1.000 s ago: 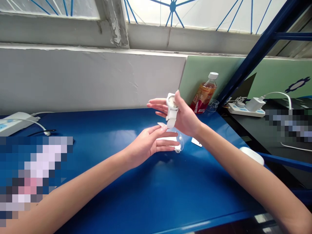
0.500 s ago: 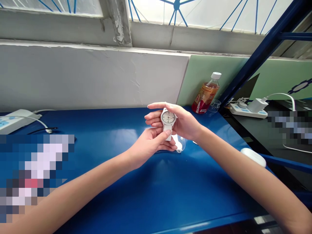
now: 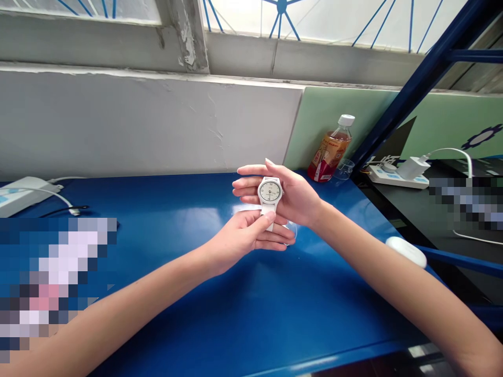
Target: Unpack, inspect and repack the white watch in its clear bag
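Note:
A white wristwatch with a round pale dial faces me above the blue table. My right hand cups it from behind, fingers stretched to the left around the case. My left hand sits just below, its thumb and fingers pinched on the lower white strap. A clear plastic piece lies on the table under the hands, mostly hidden by them.
A bottle of amber drink with a white cap stands at the back right beside a small clear cup. A white power strip with charger lies further right. A white oval object rests near my right forearm. Another white strip lies at far left.
The watch has turned from side-on to face me and dropped lower. My left hand rose from the table and closed on the lower strap; my right hand curled round the case.

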{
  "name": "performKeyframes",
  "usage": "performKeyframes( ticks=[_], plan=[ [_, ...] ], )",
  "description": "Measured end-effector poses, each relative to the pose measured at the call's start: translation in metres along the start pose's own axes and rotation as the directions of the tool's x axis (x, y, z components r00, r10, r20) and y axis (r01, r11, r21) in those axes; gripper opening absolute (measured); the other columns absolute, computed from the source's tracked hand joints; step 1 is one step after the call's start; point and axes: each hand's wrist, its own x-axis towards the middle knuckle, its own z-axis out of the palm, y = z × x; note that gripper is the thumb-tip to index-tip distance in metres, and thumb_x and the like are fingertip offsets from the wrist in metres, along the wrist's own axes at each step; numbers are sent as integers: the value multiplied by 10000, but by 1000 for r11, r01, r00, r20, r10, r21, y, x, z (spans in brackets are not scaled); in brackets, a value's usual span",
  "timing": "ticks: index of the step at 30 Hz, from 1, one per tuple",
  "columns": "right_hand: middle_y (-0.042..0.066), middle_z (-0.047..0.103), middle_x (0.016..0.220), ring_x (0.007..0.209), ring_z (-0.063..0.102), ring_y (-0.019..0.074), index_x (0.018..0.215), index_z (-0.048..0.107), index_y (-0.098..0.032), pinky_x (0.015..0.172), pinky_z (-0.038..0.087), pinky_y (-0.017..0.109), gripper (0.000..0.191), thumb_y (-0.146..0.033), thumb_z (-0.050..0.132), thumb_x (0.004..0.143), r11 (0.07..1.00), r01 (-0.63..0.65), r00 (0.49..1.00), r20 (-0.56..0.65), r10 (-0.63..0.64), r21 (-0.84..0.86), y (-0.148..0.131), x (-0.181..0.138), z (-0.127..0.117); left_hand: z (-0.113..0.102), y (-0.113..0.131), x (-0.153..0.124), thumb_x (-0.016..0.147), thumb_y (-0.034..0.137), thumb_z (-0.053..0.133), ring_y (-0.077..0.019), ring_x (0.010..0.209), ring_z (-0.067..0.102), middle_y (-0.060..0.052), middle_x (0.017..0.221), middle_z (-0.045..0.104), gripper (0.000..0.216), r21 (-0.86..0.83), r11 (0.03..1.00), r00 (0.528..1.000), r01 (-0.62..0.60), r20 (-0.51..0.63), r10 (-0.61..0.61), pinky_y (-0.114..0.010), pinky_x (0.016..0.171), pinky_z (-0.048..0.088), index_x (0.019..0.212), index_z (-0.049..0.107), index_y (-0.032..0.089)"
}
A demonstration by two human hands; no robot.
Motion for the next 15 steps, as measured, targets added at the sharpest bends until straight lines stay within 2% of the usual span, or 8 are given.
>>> performKeyframes(
  ticks=[5, 9, 15],
  plan=[
    [78, 779, 1010, 1001, 721, 196, 1045, 731, -164, 956, 538, 339, 500, -419, 301, 1036, 999, -22, 999, 41, 21, 31, -4, -2, 2, 0, 0, 0, 863, 555, 678, -317, 918, 750, -201, 970, 763, 512, 29, 999, 1000, 16, -13, -16, -415, 833, 591, 995, 716, 62],
    [86, 778, 1010, 1003, 719, 211, 1029, 735, -170, 961, 533, 358, 519, -497, 332, 1015, 999, -39, 999, 30, 39, 7, -5, -3, 4, 2, 0, 0, 869, 547, 672, -301, 869, 758, -186, 932, 768, 488, 59, 998, 998, 0, -58, 3, -407, 810, 599, 962, 718, 70],
    [84, 779, 1023, 1027, 714, 238, 1036, 737, -193, 979, 522, 399, 542, -583, 366, 975, 998, -64, 998, 22, 65, -25, -4, -4, 4, 3, -1, -2, 870, 558, 666, -274, 849, 762, -182, 938, 770, 487, 27, 999, 999, 42, -9, -42, -373, 798, 592, 968, 716, 84]
  ],
)
